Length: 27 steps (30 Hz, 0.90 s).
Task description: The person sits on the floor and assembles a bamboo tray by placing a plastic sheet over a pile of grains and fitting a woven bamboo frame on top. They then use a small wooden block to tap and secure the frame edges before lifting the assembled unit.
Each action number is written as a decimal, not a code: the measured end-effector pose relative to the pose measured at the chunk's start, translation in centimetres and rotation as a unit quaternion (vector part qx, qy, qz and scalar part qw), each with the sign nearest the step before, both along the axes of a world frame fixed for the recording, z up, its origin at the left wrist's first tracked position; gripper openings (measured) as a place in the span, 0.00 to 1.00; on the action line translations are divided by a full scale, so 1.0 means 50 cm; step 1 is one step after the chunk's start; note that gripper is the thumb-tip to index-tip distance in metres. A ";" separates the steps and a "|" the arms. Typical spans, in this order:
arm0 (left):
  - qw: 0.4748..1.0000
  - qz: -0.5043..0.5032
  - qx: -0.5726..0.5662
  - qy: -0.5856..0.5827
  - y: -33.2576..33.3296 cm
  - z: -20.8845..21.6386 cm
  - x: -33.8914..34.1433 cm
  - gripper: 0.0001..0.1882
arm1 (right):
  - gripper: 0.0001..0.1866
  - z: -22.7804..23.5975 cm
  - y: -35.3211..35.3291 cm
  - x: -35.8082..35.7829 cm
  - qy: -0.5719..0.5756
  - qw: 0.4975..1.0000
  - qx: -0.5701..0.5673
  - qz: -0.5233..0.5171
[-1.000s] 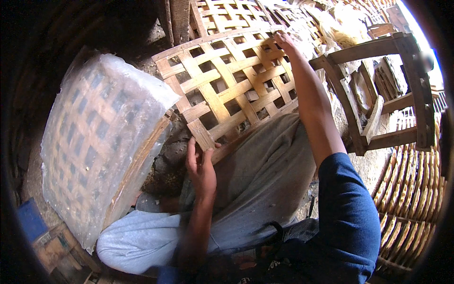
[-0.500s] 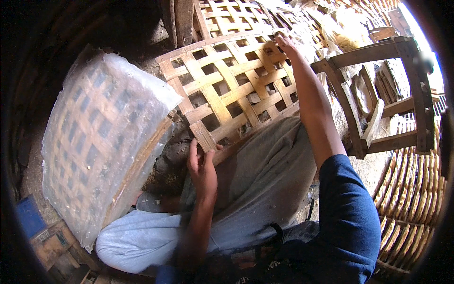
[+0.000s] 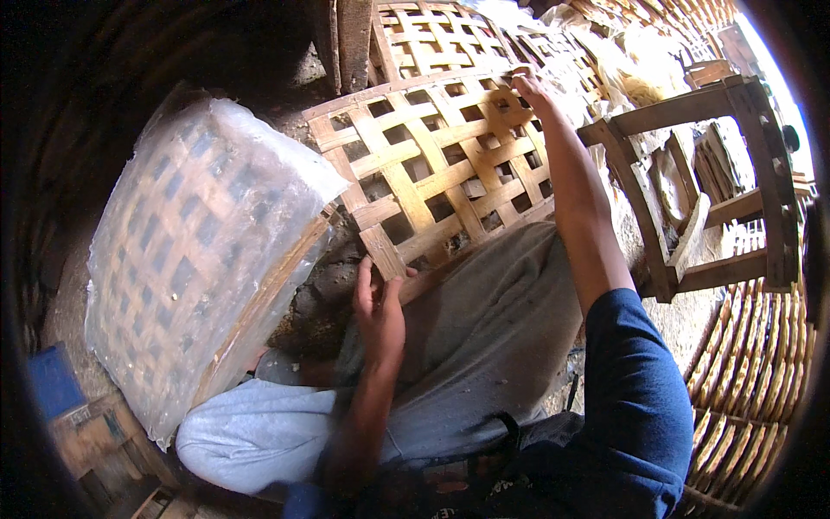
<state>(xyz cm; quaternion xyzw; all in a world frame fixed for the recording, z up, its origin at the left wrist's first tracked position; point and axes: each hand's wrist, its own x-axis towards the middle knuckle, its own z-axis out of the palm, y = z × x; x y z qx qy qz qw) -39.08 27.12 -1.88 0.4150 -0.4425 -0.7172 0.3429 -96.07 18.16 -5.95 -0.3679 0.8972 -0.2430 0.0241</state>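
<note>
A lattice panel (image 3: 405, 187) of wide woven wooden or bamboo strips, edged with a wooden border, slants across my lap. Gripping its near lower corner is my left hand (image 3: 380, 318), with the thumb and fingers on either side of the border. My right hand (image 3: 533, 88) reaches out to the far right corner and is closed on the edge there; its fingertips are partly hidden. Left of the panel stands another woven panel wrapped in cloudy plastic sheet (image 3: 203, 251), leaning beside my knee and touched by neither hand.
To the right stands a rough wooden frame (image 3: 692, 108). Bamboo slatting (image 3: 743, 363) lies below it. More lattice (image 3: 432, 35) and crumpled plastic (image 3: 640, 65) are at the back. A wooden post (image 3: 354, 43) rises behind the panel. A blue object (image 3: 54, 378) sits at far left.
The whole view has shifted slightly, so things appear a little farther right and lower. Both hands keep the same grip on the lattice panel.
</note>
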 end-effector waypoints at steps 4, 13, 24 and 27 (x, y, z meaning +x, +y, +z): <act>0.999 0.022 0.000 -0.041 -0.014 -0.009 0.049 0.28 | 0.28 -0.007 -0.091 0.169 -0.013 0.999 0.030 0.007; 0.998 0.029 0.020 -0.053 0.000 0.000 0.010 0.26 | 0.16 0.047 -0.080 0.207 0.045 0.999 -0.025 0.008; 0.985 0.051 -0.089 -0.139 0.005 -0.109 0.015 0.30 | 0.18 0.066 -0.068 0.395 0.016 0.969 0.021 0.244; 0.993 0.035 -0.083 -0.078 0.005 -0.087 -0.012 0.31 | 0.17 0.050 -0.059 0.333 0.221 0.942 0.064 0.243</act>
